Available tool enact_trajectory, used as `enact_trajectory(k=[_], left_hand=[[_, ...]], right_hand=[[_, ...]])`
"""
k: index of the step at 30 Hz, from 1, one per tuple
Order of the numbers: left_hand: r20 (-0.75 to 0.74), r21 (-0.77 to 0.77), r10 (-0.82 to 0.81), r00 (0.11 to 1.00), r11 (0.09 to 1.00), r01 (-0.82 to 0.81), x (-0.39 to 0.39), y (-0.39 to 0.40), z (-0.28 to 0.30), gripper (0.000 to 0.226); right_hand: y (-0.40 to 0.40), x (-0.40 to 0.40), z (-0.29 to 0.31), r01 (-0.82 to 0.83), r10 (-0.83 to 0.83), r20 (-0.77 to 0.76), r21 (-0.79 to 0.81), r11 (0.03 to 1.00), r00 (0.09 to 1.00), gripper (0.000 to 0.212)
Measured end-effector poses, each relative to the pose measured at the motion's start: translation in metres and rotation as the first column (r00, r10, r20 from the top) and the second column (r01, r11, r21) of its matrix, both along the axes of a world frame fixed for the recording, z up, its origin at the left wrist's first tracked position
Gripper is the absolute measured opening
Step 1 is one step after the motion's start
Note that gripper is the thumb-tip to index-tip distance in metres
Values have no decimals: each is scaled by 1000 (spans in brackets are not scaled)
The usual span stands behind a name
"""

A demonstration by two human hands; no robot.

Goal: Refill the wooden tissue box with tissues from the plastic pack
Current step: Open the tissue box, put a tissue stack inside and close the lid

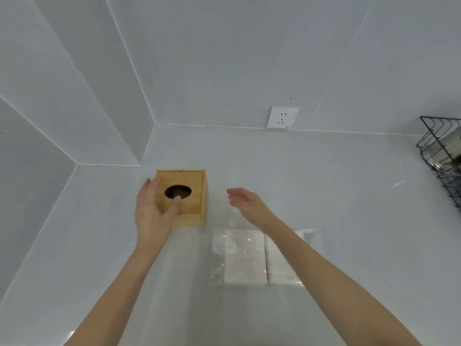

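A square wooden tissue box (193, 181) with a dark oval hole in its lid stands on the white counter (99, 245) near the corner. My left hand (152, 211) lies over the box's left side with fingers apart, the thumb tip at the hole's near rim. My right hand (245, 202) hovers open to the right of the box, holding nothing. A clear plastic pack of white tissues (245, 257) lies flat nearer to me, partly under my right forearm.
White tiled walls meet behind the box. A white wall socket (282, 117) sits just above the counter's back edge. A black wire rack (441, 156) with metal items stands at the far right.
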State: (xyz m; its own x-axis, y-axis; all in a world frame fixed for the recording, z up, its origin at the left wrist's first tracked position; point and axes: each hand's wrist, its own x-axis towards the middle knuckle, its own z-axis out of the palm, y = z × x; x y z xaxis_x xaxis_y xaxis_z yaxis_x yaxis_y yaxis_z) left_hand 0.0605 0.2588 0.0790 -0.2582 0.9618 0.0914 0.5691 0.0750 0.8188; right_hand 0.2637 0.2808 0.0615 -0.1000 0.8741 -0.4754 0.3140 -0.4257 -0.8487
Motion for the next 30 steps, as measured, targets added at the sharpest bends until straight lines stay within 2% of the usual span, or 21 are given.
enact_trajectory(k=[2, 3, 4, 6, 8, 9, 12, 14, 16, 18, 21, 24, 28, 30], left_hand=[[-74, 84, -180, 981, 979, 186, 21, -8, 9, 43], [-78, 50, -286, 955, 956, 290, 33, -12, 8, 40], [-56, -30, -406, 912, 914, 404, 46, -14, 8, 41], [-9, -282, -630, 777, 747, 602, 70, -14, -3, 51], [-44, -548, -761, 648, 560, 621, 88, -8, -20, 63], [-95, -625, -798, 595, 513, 588, 94, -5, -28, 67], [-226, -735, -866, 446, 452, 506, 103, 2, -43, 65], [-252, -758, -887, 388, 430, 490, 105, 4, -49, 63], [-263, -750, -882, 390, 441, 492, 105, 6, -55, 63], [-266, -734, -872, 411, 459, 501, 104, 10, -59, 59], [-273, -677, -830, 487, 525, 516, 105, 24, -54, 38], [-340, -576, -751, 566, 642, 506, 103, 48, -44, 17], [-326, -572, -731, 600, 658, 490, 109, 73, -45, 16], [-245, -580, -719, 650, 646, 496, 113, 82, -47, 17]], right_hand=[[-8, 40, -2, -63, 57, 169, 26, 998, 984, 31], [-13, 62, -4, -86, 78, 255, 20, 996, 964, 30], [-18, 82, -8, -97, 91, 347, 2, 995, 933, 31], [-28, 117, -15, -101, 116, 512, -58, 993, 851, 36], [-38, 141, -20, -64, 144, 589, -155, 986, 795, 46], [-43, 149, -22, -45, 152, 586, -194, 980, 796, 52], [-53, 163, -27, -75, 173, 517, -204, 976, 838, 61], [-55, 168, -29, -132, 225, 512, -211, 969, 829, 60], [-54, 170, -32, -169, 265, 504, -227, 959, 822, 52], [-50, 171, -34, -194, 271, 467, -208, 959, 842, 32], [-36, 174, -33, -184, 224, 423, -134, 974, 878, 11], [-14, 177, -33, -106, 118, 370, -52, 993, 922, 8], [12, 177, -37, 54, -39, 258, -51, 997, 965, 17], [21, 176, -39, 107, -88, 222, -77, 991, 971, 19]])
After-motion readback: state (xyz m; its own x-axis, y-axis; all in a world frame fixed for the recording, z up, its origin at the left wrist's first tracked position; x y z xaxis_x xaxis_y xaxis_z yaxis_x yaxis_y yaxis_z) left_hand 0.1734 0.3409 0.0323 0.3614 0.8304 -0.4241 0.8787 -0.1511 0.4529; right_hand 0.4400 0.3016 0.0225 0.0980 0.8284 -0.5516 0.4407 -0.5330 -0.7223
